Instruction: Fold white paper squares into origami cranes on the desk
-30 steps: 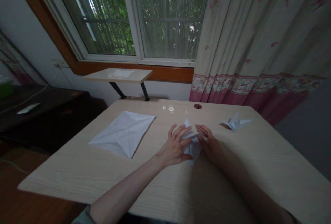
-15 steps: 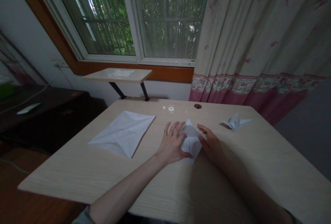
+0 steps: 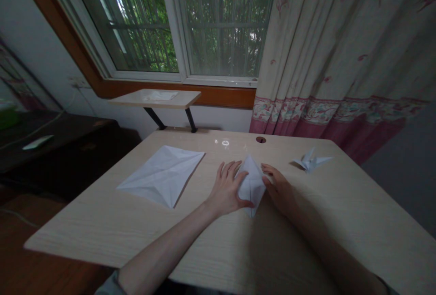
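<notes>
Far left: dark wooden cabinet [image 3: 57, 154] under the wall, a green object [image 3: 6, 119] cut off at the picture's edge, a white paper strip [image 3: 37, 142] lying on top

Back edge: small pale shelf [image 3: 153, 99] on black legs, below the window [image 3: 170, 22], a flat white sheet on it

Left on the surface [image 3: 85, 227]: creased white paper sheet [image 3: 161, 176], unfolded and lying flat, a star of fold lines across it, well apart from the hands

Left hand [image 3: 225, 190]: open, fingers spread and pointing away from the body, fingertips by the folded paper's left edge, thumb lying across its lower left side, no clear pinch

Middle: folded paper [image 3: 252, 186], a narrow kite shape on the surface, one point away from the body, the other toward it, between the hands and touched by both

Right hand [image 3: 278, 188]: loosely open, fingers slightly curled, fingertips against the paper's right edge, no firm grip visible

Right: small paper crane [image 3: 309, 163] on the surface, just past the right hand, pink-bordered curtain [image 3: 327, 50] behind it

Handling, as a judgement: even, light pressure from both sides, edges kept aligned, layers less likely to slip
</notes>
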{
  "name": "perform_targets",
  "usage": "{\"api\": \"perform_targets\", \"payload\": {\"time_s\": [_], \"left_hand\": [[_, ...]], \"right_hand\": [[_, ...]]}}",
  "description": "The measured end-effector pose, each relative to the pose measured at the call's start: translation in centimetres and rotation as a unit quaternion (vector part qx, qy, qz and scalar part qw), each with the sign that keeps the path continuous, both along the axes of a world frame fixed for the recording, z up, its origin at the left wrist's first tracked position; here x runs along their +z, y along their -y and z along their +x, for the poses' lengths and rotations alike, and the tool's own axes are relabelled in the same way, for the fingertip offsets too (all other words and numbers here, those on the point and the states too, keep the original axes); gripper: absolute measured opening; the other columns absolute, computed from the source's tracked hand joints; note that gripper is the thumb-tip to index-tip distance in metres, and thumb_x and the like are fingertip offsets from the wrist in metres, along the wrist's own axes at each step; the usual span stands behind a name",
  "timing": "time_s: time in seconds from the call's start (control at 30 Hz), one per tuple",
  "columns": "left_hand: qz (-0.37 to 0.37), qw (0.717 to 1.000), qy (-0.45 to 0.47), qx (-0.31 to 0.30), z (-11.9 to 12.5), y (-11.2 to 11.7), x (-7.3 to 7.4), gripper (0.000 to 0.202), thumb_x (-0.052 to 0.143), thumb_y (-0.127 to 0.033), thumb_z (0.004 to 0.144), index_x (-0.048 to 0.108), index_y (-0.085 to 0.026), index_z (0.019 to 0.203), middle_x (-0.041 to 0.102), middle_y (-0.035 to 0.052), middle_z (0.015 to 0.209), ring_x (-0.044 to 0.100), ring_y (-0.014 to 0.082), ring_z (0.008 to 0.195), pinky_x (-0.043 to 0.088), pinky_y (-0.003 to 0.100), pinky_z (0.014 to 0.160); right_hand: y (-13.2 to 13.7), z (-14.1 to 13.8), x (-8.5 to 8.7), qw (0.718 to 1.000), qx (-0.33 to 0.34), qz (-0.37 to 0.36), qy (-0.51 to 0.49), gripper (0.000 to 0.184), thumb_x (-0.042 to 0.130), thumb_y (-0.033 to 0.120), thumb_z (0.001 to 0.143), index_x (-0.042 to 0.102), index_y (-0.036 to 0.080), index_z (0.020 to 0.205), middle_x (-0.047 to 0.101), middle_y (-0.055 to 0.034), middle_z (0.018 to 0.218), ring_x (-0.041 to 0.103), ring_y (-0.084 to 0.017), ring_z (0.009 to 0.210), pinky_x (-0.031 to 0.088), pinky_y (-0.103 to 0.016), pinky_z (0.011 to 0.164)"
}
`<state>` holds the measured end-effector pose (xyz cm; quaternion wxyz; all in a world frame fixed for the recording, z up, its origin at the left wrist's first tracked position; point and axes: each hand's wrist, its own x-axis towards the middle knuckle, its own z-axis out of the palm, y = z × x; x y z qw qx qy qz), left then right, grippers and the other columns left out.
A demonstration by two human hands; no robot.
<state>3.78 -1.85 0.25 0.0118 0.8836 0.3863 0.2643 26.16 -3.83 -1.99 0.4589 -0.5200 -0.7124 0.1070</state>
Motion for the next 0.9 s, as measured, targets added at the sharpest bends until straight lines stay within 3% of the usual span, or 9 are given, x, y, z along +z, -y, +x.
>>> {"api": "perform_targets", "payload": {"time_s": [0.2,0.6,0.9], "left_hand": [[-0.016,1.0,-0.012,-0.01,-0.15,-0.14,-0.17,0.097,0.088,-0.064,0.054,0.054,-0.023,0.136,0.036,0.0182,0.15,0.032,0.0397,0.14,0.017,0.063,0.118],[-0.028,0.999,-0.018,-0.011,-0.19,-0.06,-0.14,0.09,0.085,-0.064,0.06,0.056,-0.027,0.136,0.036,0.0158,0.149,0.031,0.04,0.14,0.016,0.063,0.118],[-0.04,0.999,-0.024,-0.007,-0.13,-0.06,-0.13,0.088,0.084,-0.063,0.062,0.056,-0.027,0.137,0.035,0.0154,0.151,0.029,0.0406,0.141,0.016,0.063,0.117]], "right_hand": [[-0.13,0.23,-0.25,0.999,-0.011,0.013,-0.03,0.035,0.035,0.042,0.102,0.061,0.022,0.115,0.065,-0.0127,0.128,0.059,-0.027,0.123,0.044,-0.049,0.107],[-0.47,0.22,-0.63,1.0,0.005,0.019,0.008,0.028,0.042,0.035,0.099,0.06,0.022,0.117,0.064,-0.0133,0.128,0.059,-0.028,0.122,0.046,-0.051,0.105],[-0.44,0.22,-0.66,1.0,0.023,0.01,0.015,0.028,0.046,0.038,0.099,0.06,0.027,0.121,0.065,-0.0106,0.127,0.059,-0.027,0.121,0.047,-0.051,0.105]]}}
